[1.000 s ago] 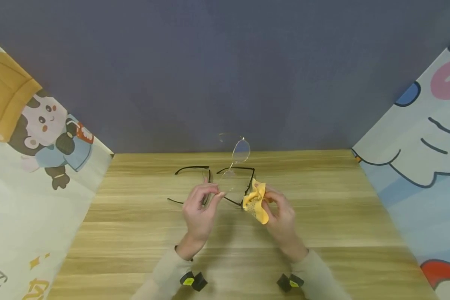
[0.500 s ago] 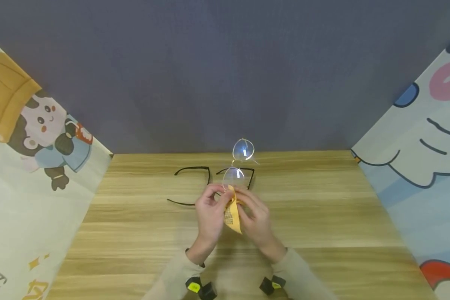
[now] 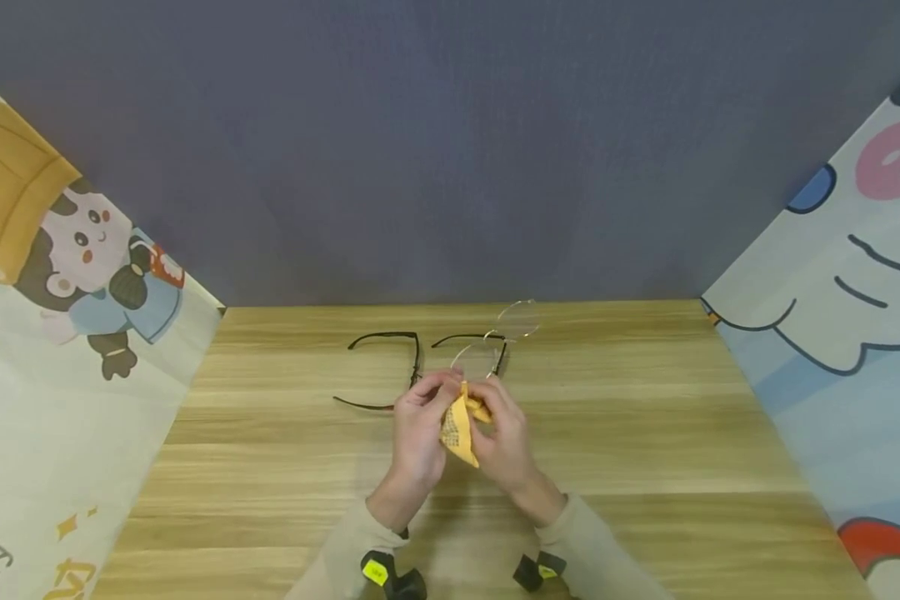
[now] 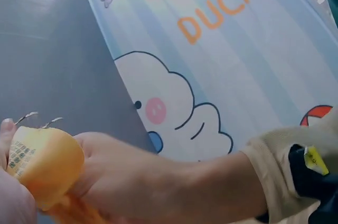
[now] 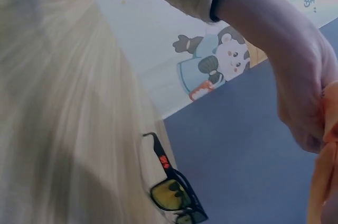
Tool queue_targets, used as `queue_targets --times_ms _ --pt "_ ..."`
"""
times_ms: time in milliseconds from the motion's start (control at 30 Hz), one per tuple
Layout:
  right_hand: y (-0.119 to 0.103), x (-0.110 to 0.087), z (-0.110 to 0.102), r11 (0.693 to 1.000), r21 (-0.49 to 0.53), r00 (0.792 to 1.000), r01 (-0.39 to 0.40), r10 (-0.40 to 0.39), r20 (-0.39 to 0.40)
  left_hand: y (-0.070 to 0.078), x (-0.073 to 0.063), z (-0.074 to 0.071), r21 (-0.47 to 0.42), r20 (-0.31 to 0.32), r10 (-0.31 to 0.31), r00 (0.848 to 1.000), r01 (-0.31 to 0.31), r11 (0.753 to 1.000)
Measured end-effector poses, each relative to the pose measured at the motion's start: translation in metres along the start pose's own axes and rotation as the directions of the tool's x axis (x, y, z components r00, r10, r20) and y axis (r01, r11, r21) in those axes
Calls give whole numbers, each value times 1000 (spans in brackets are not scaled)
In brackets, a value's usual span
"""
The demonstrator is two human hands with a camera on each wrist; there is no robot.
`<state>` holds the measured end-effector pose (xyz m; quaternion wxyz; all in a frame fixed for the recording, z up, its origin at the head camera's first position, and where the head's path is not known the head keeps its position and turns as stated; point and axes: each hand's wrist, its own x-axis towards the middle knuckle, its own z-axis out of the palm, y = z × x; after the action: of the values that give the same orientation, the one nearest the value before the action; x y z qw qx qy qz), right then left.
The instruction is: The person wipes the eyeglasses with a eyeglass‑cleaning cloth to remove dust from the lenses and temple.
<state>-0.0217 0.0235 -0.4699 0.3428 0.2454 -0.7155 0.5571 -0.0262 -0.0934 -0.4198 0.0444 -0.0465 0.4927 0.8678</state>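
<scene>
Thin wire-rimmed eyeglasses [image 3: 518, 320] are held above the table, lenses pointing away from me and to the right. My left hand [image 3: 417, 425] pinches their near end, where fingers and cloth hide the frame. A yellow cleaning cloth [image 3: 457, 429] with dark print hangs between both hands. My right hand [image 3: 504, 429] pinches this cloth against the near part of the eyeglasses. The left wrist view has the cloth [image 4: 53, 163] bulging in front of the right hand, a bit of wire frame [image 4: 26, 117] above it. In the right wrist view, the cloth [image 5: 330, 118] is cut by the edge.
Beyond the hands, black-framed glasses [image 3: 382, 335] and a second black pair [image 3: 468, 337] lie on the wooden table [image 3: 645, 400], partly hidden. Yellowish lenses show on black glasses [image 5: 171, 195] in the right wrist view. A dark back panel [image 3: 450, 150] and printed side walls surround the table.
My right hand has moved left with the cloth, from apart to meeting the left hand at the eyeglasses. The eyeglasses have swung right and lower. The black pairs stay put.
</scene>
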Motion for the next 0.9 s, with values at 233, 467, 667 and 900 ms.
queue_targets --times_ms 233,467,667,900 --pt "2 9 -10 996 23 996 85 -85 8 5 4 -8 72 185 7 983 -21 997" --pt "-3 19 -21 996 47 994 73 -77 81 6 7 -9 142 166 101 981 -125 982" --pt "-6 25 -36 996 -45 973 79 -68 219 7 7 -10 145 79 177 981 -187 972" --pt "-1 30 -55 957 -166 922 237 -168 350 9 8 -15 77 101 177 979 -185 980"
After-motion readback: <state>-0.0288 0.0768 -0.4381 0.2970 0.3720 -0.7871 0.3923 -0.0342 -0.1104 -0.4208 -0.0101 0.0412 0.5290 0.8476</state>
